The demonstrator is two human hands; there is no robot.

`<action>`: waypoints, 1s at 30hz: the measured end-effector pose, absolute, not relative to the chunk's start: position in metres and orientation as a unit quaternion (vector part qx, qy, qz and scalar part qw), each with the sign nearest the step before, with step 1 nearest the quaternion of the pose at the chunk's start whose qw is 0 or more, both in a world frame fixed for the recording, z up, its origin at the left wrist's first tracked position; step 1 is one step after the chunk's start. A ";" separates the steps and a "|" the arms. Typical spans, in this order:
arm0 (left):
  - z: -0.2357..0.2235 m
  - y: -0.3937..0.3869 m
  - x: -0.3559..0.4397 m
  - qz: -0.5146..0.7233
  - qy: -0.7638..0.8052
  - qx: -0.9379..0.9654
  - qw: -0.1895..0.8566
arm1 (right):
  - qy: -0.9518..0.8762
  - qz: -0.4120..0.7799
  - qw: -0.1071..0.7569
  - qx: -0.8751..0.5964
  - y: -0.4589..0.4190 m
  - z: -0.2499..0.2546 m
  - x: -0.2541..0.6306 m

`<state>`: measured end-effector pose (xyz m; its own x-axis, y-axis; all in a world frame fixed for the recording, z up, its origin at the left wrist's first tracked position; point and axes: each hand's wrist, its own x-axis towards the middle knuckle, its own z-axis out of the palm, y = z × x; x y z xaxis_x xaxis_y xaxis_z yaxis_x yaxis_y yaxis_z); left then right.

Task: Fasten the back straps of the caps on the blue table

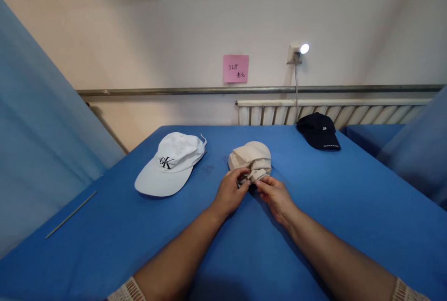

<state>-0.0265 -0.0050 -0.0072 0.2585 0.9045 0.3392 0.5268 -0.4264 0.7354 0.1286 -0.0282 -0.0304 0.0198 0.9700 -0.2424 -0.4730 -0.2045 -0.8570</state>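
Observation:
A beige cap [252,155] lies in the middle of the blue table [349,198], its back end turned toward me. My left hand [230,191] pinches the cap's rear strap from the left, fingers closed on it. My right hand [273,192] pinches the same strap from the right, thumb and fingers pressed together. Both hands meet at the cap's near edge. A white cap [172,163] with a black logo lies to the left, brim toward me.
A black cap [319,131] sits at the table's far right, near a radiator [331,112]. A thin stick [71,215] lies at the table's left edge. Blue cloth hangs on both sides. On the wall are a pink note [235,68] and a lit plug lamp [300,50].

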 end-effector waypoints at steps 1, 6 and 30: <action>-0.008 -0.005 -0.026 0.381 0.475 0.753 0.251 | -0.292 0.642 0.558 -0.437 -0.029 -0.030 0.129; -0.014 -0.004 -0.023 0.373 0.467 0.735 0.321 | -0.318 0.632 0.542 -0.453 -0.031 -0.024 0.129; -0.018 -0.001 -0.024 0.355 0.454 0.727 0.373 | -0.394 0.535 0.543 -0.513 -0.026 -0.033 0.123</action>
<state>-0.0242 -0.0008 -0.0179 0.3360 0.9250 0.1773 0.3946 -0.3092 0.8653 0.1235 -0.0259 -0.0329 0.1164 0.9859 -0.1205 -0.1778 -0.0987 -0.9791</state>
